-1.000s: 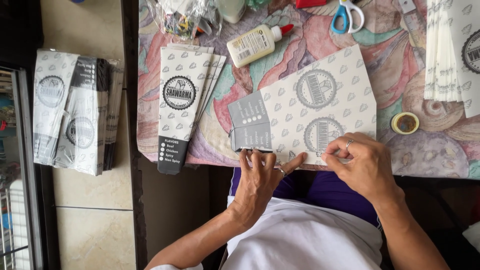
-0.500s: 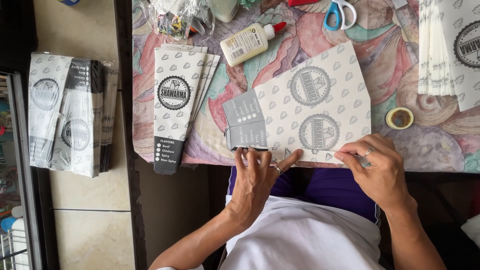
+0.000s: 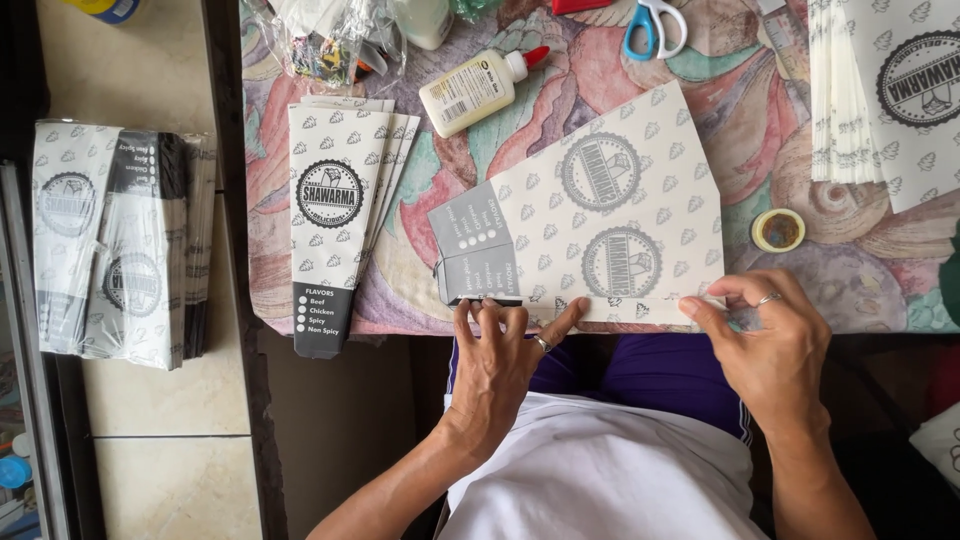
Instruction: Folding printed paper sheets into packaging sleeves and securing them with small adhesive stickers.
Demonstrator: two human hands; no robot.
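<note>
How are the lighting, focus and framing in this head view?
Head view: soft, even daylight with no glare; printed paper sheet, left hand and right hand are sharp; dim under the table; scissors are cropped at the top edge.

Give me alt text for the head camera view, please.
Left hand and right hand press the near edge of a printed paper sheet on a patterned table. A glue bottle, scissors and folded sleeves lie nearby.
</note>
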